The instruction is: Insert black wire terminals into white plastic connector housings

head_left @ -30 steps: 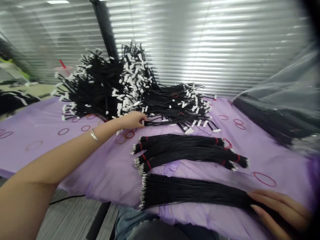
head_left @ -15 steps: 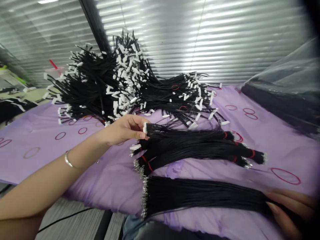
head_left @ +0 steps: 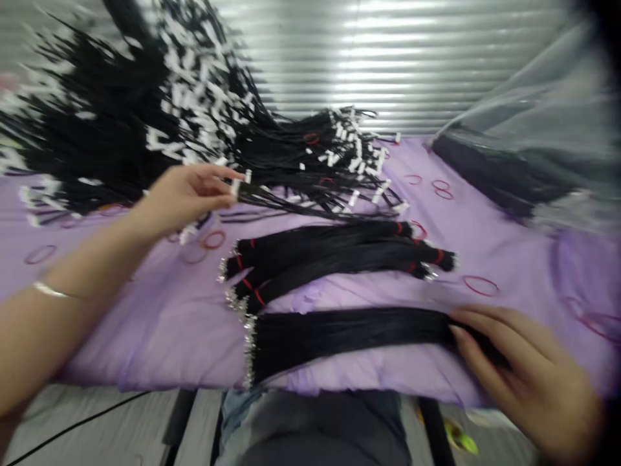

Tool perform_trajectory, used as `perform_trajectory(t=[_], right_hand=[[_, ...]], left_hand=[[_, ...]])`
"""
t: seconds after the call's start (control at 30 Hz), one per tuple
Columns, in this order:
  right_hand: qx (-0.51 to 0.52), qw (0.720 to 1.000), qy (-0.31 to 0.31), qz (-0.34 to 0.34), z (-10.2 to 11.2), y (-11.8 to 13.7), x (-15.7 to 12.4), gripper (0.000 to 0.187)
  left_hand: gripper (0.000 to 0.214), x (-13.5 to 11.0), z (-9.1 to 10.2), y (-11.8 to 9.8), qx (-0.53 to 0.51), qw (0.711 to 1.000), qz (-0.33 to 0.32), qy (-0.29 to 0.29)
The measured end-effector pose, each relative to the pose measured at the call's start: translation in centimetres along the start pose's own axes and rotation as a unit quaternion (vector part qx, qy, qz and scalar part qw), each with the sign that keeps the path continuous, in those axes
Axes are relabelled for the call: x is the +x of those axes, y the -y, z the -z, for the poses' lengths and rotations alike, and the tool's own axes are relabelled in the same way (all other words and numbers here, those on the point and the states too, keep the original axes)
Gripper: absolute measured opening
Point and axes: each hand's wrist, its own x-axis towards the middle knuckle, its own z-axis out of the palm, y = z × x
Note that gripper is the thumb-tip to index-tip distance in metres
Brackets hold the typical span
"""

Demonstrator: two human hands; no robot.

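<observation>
Left hand (head_left: 182,197), right hand (head_left: 514,375), seemingly pinching

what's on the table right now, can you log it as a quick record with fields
left hand: pinching a small bunch of black wires with white plugs
right hand: fingers on the end of a wide flat bundle of black wires
beside them: wire bundles tied with red rubber bands, plus a loose red band
behind: big heap of white-plugged wires
table cover: purple cloth
</observation>
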Motion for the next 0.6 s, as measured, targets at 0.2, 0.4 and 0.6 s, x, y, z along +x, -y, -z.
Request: perform_trajectory(t=[0.2, 0.4, 0.6], right_hand=[[-0.015, 0.999, -0.012, 0.029, 0.8, 1.5, 1.0, 0.022], [0.060, 0.973, -0.221, -0.035, -0.1, 1.5, 0.0, 0.023], [0.111, 0.889, -0.431, -0.108, -1.7, 1.0, 0.3, 0.018]], left_hand=[[0.017, -2.0, -3.2, -2.9, 0.202, 0.972, -0.106, -0.055], [0.019, -4.7, -11.9, -8.2, 0.164, 0.912, -0.219, 0.305], [0.024, -2.5, -18.8, -11.2, 0.161, 0.886, -0.278, 0.334]])
